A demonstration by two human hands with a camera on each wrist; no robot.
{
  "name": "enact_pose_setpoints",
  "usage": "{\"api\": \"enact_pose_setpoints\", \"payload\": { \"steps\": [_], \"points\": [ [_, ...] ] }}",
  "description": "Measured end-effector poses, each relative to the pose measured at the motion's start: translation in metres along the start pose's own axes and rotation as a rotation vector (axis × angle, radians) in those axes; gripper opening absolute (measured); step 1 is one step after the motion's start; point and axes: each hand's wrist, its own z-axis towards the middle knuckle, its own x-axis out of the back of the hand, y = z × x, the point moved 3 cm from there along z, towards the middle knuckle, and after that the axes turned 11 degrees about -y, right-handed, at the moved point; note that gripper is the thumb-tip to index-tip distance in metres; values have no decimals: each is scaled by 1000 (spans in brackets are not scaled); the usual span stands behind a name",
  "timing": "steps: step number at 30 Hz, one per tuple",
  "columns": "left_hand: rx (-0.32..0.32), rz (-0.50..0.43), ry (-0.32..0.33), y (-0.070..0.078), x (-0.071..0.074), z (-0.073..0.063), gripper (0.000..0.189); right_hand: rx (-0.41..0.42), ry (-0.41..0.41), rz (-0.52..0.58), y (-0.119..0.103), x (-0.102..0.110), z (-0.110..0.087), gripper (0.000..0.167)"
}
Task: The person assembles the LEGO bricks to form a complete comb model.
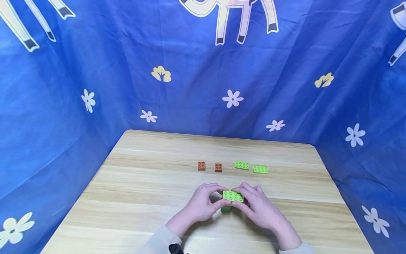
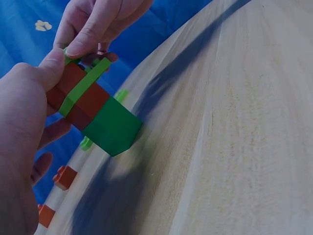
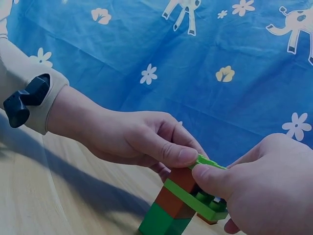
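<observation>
A small tower of toy building bricks stands near the front of the table, between both hands. Its base is a dark green brick. Above that sit a brown brick, a lime plate that juts out to one side, and another brown brick. At the top lies a second lime plate with studs facing up. My left hand grips the upper tower from the left, thumb at the top plate's edge. From the right, my right hand pinches that top plate between thumb and fingers.
Behind the hands, two brown bricks lie apart on the wooden table. To their right are two loose lime plates. A blue patterned cloth hangs around the table's back and sides.
</observation>
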Motion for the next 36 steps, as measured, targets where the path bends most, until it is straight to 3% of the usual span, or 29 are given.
{"api": "enact_pose_setpoints", "payload": {
  "steps": [10, 14, 17, 21, 25, 36],
  "points": [
    [-28, -53, -41, -3, 2, -1, 43, 10, 13, 3, -1, 0, 0, 35],
    [-13, -92, -80, -10, 11, 2, 47, 5, 15, -4, 1, 1, 0, 35],
    [1, -94, -53, -19, 21, 7, 48, -5, 9, -6, 1, 1, 0, 36],
    [73, -7, -5, -33, 30, 19, 52, -8, 4, -6, 1, 1, 0, 36],
    [145, 98, -1, -42, 34, 33, 58, -4, 4, -10, 1, 1, 0, 37],
    [234, 373, -27, -59, 29, 69, 68, 10, -3, -8, 1, -1, 4, 36]
  ]
}}
